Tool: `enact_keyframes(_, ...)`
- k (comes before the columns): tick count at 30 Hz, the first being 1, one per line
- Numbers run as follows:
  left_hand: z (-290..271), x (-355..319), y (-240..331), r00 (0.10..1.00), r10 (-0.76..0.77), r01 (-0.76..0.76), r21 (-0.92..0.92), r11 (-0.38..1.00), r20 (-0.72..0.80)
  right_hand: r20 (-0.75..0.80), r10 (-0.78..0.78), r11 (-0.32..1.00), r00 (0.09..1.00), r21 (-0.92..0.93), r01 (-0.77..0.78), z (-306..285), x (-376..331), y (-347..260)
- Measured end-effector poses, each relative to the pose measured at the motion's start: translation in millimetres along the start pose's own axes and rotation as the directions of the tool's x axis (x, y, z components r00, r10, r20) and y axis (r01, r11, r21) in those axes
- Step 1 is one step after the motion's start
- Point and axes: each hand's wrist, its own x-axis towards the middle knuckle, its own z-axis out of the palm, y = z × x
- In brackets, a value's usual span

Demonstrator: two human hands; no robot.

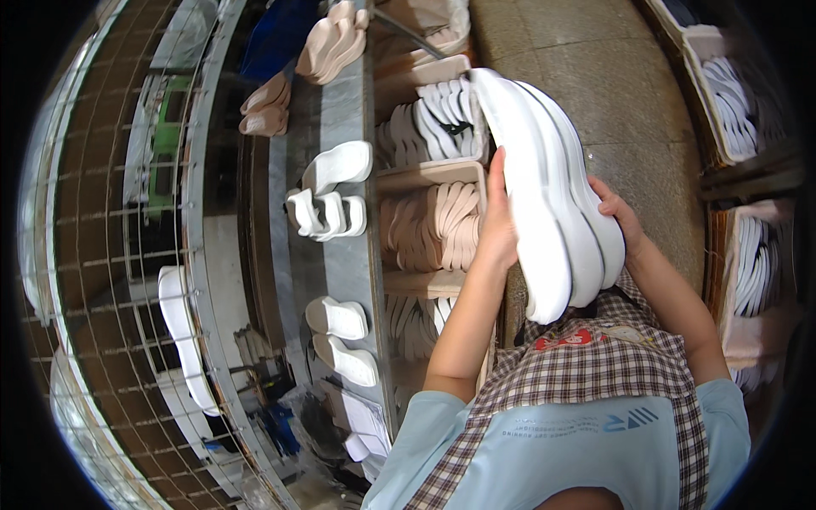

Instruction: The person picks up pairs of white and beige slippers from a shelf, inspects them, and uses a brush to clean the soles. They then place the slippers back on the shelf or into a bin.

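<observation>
Keeping the stack of white soles (544, 200) together calls, I'd judge, for even pressure from both sides, so the layers don't slide apart. Off to the left, loose pale soles (342, 166) lie on the desk (344, 265), then come crates (432, 169) holding more; next, the left hand (503, 212) presses the stack's left side, the stack sits between both hands' fingers, parted just enough to hold it, and the right hand (623, 219) grips its right side.
</observation>
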Motion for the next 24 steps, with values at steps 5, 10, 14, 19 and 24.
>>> enact_keyframes(5, -3, -3, 10, 0.987, -0.013, 0.039, 0.155, 0.987, -0.161, 0.077, 0.194, 0.977, 0.978, 0.072, -0.199, 11, 16, 8)
enact_keyframes(10, -23, -27, 24, 0.998, 0.057, -0.036, 0.449, 0.893, -0.032, -0.002, 0.341, 0.933, 0.940, -0.124, -0.339, 25, 38, 11)
enact_keyframes(14, -96, -64, 93, 0.598, 0.516, -0.250, 0.469, 0.847, -0.613, -0.175, 0.427, 0.904, 0.887, 0.045, -0.426, 33, 40, 18)
enact_keyframes(19, -238, -85, 198, 0.305, 0.424, -0.308, 0.332, 0.891, -0.853, -0.138, 0.372, 0.926, 0.918, 0.119, -0.358, 26, 47, 24)
enact_keyframes(24, -302, -67, 244, 0.566, 0.060, -0.069, 0.025, 0.997, -0.822, -0.182, 0.426, 0.905, 0.886, 0.101, -0.414, 10, 59, 30)
